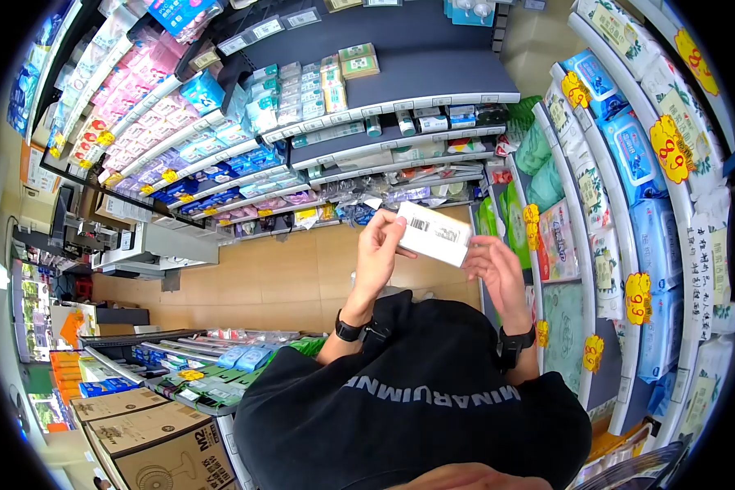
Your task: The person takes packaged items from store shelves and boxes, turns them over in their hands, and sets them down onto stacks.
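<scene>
A small white box (434, 234) with black printed labels is held up in front of my chest, tilted down to the right. My left hand (378, 249) grips its left end, thumb on the printed face and fingers behind. At the box's right end is my right hand (496, 269), its fingers bent and somewhat apart, the fingertips at the box's edge. Both wrists wear black bands. Beyond the box, a shelf (433, 77) bears small packets (359, 61) in green, white and tan near its middle.
Shelves of pink and blue packs (151, 122) line the left. On the right stand racks with blue wipes packs (631, 151) and yellow price tags (639, 298). Large cardboard boxes (151, 441) stand at lower left, beside a low display (212, 380). Tiled floor (261, 273) lies between.
</scene>
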Available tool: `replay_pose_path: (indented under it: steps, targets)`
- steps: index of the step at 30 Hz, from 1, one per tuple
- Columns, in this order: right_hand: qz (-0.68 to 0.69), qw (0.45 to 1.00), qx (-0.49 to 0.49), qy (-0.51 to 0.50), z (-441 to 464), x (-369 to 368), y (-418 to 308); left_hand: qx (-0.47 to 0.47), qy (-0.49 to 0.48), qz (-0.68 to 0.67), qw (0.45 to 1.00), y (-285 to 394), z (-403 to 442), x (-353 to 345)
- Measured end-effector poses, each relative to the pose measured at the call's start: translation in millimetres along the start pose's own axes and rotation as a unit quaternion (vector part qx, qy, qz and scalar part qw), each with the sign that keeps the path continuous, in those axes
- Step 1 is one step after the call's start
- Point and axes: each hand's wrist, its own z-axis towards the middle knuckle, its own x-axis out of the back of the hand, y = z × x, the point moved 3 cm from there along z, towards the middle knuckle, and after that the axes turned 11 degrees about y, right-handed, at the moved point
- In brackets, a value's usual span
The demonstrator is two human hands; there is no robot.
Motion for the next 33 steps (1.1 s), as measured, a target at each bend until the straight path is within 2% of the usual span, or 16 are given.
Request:
replay_pose_path:
  steps: [3, 10, 13, 18, 33]
  targets:
    - [-0.076, 0.996, 0.011, 0.037, -3, -10, -5, 0.010, 0.014, 0.003, 1.000, -2, -1, 0]
    - [-0.081, 0.990, 0.070, 0.089, 5, 0, 4, 0.009, -0.030, 0.007, 0.999, -9, -3, -4]
    - [-0.074, 0.987, 0.095, 0.108, 5, 3, 2, -0.013, -0.012, 0.065, 0.998, -9, -3, -2]
    - [-0.111, 0.977, 0.115, 0.139, 3, 7, -2, 0.035, -0.013, 0.123, 0.992, -5, -6, 2]
    - [-0.116, 0.978, 0.108, 0.139, 0, 12, -2, 0.028, -0.015, 0.100, 0.994, -5, -9, 2]
